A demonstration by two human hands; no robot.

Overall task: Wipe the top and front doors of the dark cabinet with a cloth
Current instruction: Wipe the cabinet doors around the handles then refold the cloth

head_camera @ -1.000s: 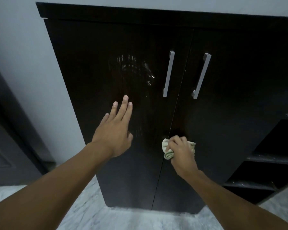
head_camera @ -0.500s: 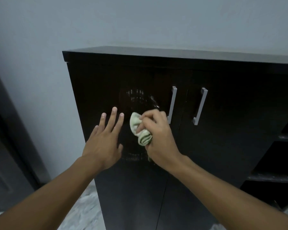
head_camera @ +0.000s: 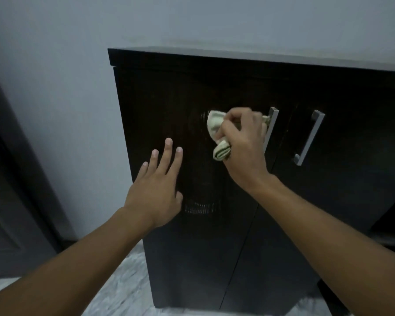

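The dark cabinet [head_camera: 160, 92] stands against a pale wall, with two front doors and a thin top edge. My right hand [head_camera: 243, 144] grips a crumpled pale green cloth [head_camera: 216, 127] and presses it on the upper part of the left door, just left of the left silver handle [head_camera: 270, 126]. My left hand [head_camera: 156, 190] lies flat with spread fingers on the left door, lower and to the left of the cloth. A faint smear mark [head_camera: 200, 208] shows on the door below my hands.
The right door carries a second silver handle [head_camera: 309, 137]. Open dark shelves [head_camera: 390, 224] adjoin the cabinet on the right. A dark door [head_camera: 12, 201] is at the far left. Marbled light floor [head_camera: 126, 286] lies below.
My right hand has carried the cloth from low near the door seam up onto the upper left door beside the handle. My left hand has stayed flat on the left door.
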